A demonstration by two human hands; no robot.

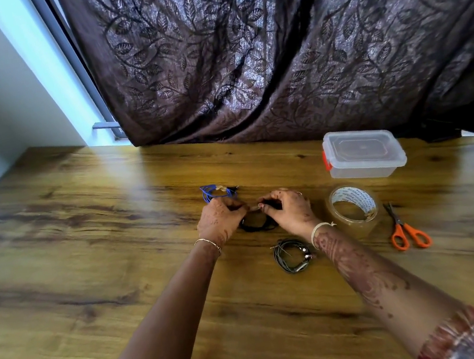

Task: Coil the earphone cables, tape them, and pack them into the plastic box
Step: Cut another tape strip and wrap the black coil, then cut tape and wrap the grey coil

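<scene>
A black coiled earphone cable [257,225] lies on the wooden table between my hands. My left hand [220,219] and my right hand [287,210] both pinch the coil's top, where a short piece of clear tape shows between the fingertips. A blue coiled cable [216,191] with tape on it sits just beyond my left hand. A dark grey coiled cable [292,254] lies loose beside my right wrist. The clear plastic box [363,155], lid on with an orange clasp, stands at the back right.
A roll of clear tape [352,208] stands right of my right hand, with orange-handled scissors [406,231] beyond it. A dark patterned curtain [272,52] hangs along the table's far edge. The wooden table [84,231] stretches left.
</scene>
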